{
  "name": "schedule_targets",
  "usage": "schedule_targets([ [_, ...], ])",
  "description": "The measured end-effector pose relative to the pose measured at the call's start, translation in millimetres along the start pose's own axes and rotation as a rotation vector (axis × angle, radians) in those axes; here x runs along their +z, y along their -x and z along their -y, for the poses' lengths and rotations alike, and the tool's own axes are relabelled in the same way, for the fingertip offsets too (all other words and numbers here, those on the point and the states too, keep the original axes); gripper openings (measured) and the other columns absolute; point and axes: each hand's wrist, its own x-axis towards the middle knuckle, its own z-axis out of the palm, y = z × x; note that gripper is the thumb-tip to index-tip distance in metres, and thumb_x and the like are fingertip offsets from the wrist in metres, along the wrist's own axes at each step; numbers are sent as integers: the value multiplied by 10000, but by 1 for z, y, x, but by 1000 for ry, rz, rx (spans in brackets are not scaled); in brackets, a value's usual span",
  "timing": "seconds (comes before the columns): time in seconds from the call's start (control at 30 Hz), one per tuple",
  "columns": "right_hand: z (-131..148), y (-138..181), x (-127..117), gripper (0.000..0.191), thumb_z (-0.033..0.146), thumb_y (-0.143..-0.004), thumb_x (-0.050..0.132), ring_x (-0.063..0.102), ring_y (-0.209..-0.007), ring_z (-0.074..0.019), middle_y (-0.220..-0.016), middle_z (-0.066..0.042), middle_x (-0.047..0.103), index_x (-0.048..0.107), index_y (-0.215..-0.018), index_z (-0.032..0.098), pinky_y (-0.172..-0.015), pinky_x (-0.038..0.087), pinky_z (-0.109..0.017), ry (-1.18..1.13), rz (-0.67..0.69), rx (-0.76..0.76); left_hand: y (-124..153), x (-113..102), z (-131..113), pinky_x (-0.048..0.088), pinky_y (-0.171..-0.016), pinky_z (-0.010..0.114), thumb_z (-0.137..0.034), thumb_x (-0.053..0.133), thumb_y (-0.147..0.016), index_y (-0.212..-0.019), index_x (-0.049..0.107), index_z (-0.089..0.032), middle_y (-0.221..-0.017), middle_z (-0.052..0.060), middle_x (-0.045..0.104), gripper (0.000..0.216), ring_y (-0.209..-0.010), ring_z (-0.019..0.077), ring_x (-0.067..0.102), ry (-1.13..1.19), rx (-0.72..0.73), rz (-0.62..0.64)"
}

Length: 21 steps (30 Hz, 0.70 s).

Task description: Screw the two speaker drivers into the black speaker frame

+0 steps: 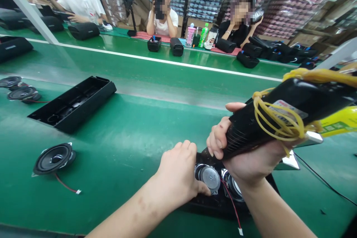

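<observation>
The right hand [245,156] is closed around a black electric screwdriver [281,119] wound with yellow cord, angling it nose-down so the tip meets the speaker housing [220,202] directly below. Just left of it, the left hand [178,174] curls knuckles-up, fingers pressing a speaker driver [209,178] into that housing, seemingly to steady it. Well left of both hands, a loose speaker [53,158] and an empty housing [74,103] lie on the green table [134,137].

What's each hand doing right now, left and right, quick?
Left hand: curled, fingers resting on the speaker driver in the black housing.
Right hand: closed around the black power screwdriver.
</observation>
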Motion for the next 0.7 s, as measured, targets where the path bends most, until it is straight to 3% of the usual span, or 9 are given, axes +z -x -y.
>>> schedule_targets([
  [0.17, 1, 3, 15, 706, 900, -861, 555, 442, -356, -145, -575, 12, 605, 748, -1107, 267, -318, 360, -261, -10, -129, 8, -2, 0, 2, 590, -986, 519, -534, 1015, -615, -1140, 599, -164, -1206, 87, 656, 765, -1172, 346, 644, -5, 7, -5],
  [0.37, 4, 6, 10, 681, 879, -845, 611, 475, -367, -130, -599, 27, 612, 747, -1149, 284, -331, 396, -237, -17, -97, -26, -2, 7, 10, 587, -981, 521, -538, 1021, -601, -1111, 590, -174, -1192, 85, 656, 760, -1173, 344, 639, -7, -4, -15],
  [0.57, 5, 5, 3, 679, 888, -880, 534, 432, -335, -124, -570, 39, 580, 754, -1148, 304, -327, 406, -252, -1, -109, -60, -2, 15, 17, 590, -955, 531, -560, 1030, -560, -1060, 579, -186, -1165, 69, 654, 771, -1144, 344, 643, -7, -20, -23],
  [0.7, 3, 6, 4, 659, 866, -830, 645, 464, -357, -123, -591, 46, 593, 746, -1163, 307, -335, 420, -246, 4, -84, -33, -2, 15, 13, 586, -958, 524, -548, 1023, -586, -1076, 578, -191, -1169, 60, 651, 752, -1140, 335, 641, -5, -12, -21],
])
